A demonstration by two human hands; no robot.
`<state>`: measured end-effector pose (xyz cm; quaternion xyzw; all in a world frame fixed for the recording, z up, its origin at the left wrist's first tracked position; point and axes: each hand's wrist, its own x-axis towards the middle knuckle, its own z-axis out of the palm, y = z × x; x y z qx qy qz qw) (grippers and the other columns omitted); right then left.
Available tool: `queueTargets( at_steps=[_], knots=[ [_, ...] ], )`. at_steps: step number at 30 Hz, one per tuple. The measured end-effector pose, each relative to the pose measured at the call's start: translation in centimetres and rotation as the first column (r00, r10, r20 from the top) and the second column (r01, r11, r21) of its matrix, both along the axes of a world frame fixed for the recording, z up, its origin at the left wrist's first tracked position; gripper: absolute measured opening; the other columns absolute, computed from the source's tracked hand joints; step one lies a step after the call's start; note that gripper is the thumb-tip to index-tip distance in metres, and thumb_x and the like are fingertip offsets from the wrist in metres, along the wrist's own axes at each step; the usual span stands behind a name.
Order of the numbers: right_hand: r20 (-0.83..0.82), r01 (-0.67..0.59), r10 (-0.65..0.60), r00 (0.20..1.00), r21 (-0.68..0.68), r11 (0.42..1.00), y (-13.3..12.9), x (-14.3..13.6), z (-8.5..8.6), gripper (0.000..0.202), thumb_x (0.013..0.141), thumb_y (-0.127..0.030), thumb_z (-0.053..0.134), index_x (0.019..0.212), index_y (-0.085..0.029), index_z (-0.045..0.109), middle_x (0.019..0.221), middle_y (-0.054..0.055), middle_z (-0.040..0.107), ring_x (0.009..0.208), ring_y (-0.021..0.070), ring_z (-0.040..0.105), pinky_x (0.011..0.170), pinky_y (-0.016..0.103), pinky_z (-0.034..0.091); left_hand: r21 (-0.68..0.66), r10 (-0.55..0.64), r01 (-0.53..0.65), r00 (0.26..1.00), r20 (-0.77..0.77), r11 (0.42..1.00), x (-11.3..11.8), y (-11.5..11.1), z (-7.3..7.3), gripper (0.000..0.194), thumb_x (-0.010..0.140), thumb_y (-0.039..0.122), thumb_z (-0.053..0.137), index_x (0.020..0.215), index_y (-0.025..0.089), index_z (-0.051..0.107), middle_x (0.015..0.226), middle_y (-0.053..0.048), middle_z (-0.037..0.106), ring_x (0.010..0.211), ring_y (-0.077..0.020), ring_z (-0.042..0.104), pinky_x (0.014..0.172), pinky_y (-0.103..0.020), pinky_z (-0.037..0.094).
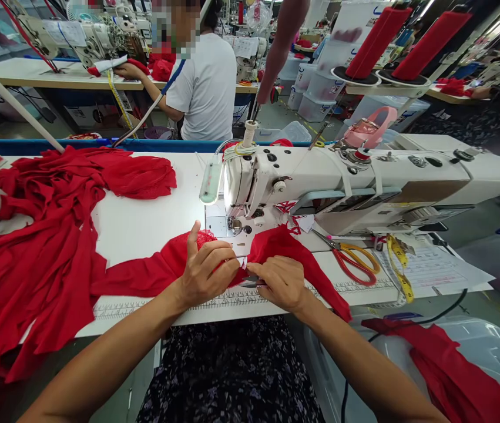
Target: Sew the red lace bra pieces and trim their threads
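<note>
In front of the sewing machine [285,176], a red fabric piece [144,273] with a lace edge lies across the table's front edge. My left hand [208,270] is closed on this red fabric, fingers pinched near a small white label [243,262]. My right hand [282,282] is closed just right of the label, its index fingertip close to it. Beneath its fingers show the metal blades of what look like thread snips [252,282], mostly hidden by the hand. More red fabric [280,247] passes behind the right hand and hangs over the edge.
A heap of red fabric [47,235] covers the left of the table. Orange-handled scissors [355,264], a yellow measuring tape [399,267] and a paper sheet [448,267] lie right. Red thread cones [377,44] stand above. A co-worker [212,82] sits beyond.
</note>
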<state>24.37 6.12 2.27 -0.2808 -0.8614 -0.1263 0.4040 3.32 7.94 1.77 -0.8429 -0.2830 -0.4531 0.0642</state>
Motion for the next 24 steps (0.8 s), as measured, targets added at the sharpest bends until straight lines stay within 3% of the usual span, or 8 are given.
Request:
queueTargets(
  at_steps=[3,5,8,13,16,18,24],
  knots=[
    [-0.070,0.026,-0.038,0.997,-0.168,0.985,0.2,-0.1,-0.3,0.030,0.082,-0.005,0.048,0.104,-0.019,0.063,0.069,-0.002,0.067,0.056,0.0106,0.058,0.058,0.024,0.045,-0.186,-0.059,0.064,0.998,0.035,0.980,0.3,0.2,0.4,0.017,0.084,0.015,0.059,0.099,0.024,0.061,0.091,0.000,0.069,0.088,-0.0178,0.066,0.112,-0.056,0.034],
    [-0.125,0.043,-0.086,0.988,-0.311,0.950,0.5,-0.2,-0.4,0.022,0.085,-0.009,0.052,0.101,-0.019,0.063,0.069,-0.002,0.066,0.056,0.0098,0.057,0.057,0.022,0.044,-0.323,-0.102,0.130,0.989,0.104,0.937,0.5,0.4,0.7,0.011,0.086,0.018,0.057,0.096,0.021,0.061,0.087,-0.002,0.068,0.082,-0.0173,0.063,0.099,-0.046,0.046],
    [-0.140,0.065,-0.156,0.978,-0.505,0.861,1.2,-0.4,-0.3,0.010,0.091,-0.023,0.057,0.097,-0.019,0.064,0.066,-0.003,0.063,0.054,0.0095,0.052,0.054,0.020,0.040,-0.519,-0.095,0.206,0.968,0.232,0.829,0.7,0.8,1.0,0.008,0.091,0.023,0.054,0.087,0.020,0.059,0.080,-0.003,0.064,0.076,-0.0160,0.058,0.076,-0.032,0.049],
    [-0.176,-0.014,-0.162,0.971,-0.719,0.695,2.3,-0.9,0.1,0.021,0.093,-0.040,0.060,0.096,-0.020,0.065,0.066,-0.004,0.059,0.056,0.0099,0.048,0.055,0.021,0.036,-0.765,0.041,0.254,0.938,0.343,0.592,0.6,1.4,0.8,0.019,0.095,0.030,0.049,0.083,0.019,0.059,0.077,0.000,0.060,0.072,-0.0139,0.054,0.068,-0.026,0.044],
    [-0.246,-0.098,-0.149,0.958,-0.766,0.636,2.7,-1.1,0.1,0.021,0.093,-0.040,0.058,0.092,-0.020,0.065,0.065,-0.004,0.054,0.056,0.0097,0.044,0.054,0.021,0.033,-0.831,0.081,0.300,0.922,0.378,0.469,0.6,1.6,0.8,0.024,0.096,0.035,0.048,0.080,0.018,0.057,0.073,0.002,0.053,0.067,-0.0125,0.047,0.063,-0.025,0.039],
    [-0.268,-0.124,-0.151,0.951,-0.782,0.611,3.0,-1.2,0.1,0.022,0.094,-0.040,0.057,0.089,-0.019,0.064,0.066,-0.004,0.052,0.058,0.0099,0.043,0.054,0.022,0.032,-0.845,0.093,0.331,0.911,0.403,0.419,0.6,1.7,0.7,0.026,0.096,0.036,0.048,0.078,0.018,0.054,0.070,0.003,0.047,0.064,-0.0117,0.042,0.060,-0.024,0.035],
    [-0.280,-0.135,-0.164,0.946,-0.799,0.586,3.2,-1.4,0.0,0.024,0.093,-0.040,0.057,0.083,-0.019,0.060,0.064,-0.006,0.046,0.057,0.0092,0.038,0.053,0.022,0.029,-0.848,0.121,0.374,0.887,0.445,0.374,0.6,1.9,0.5,0.028,0.096,0.039,0.048,0.076,0.019,0.049,0.069,0.004,0.041,0.064,-0.0117,0.038,0.061,-0.025,0.034]
  ],
)
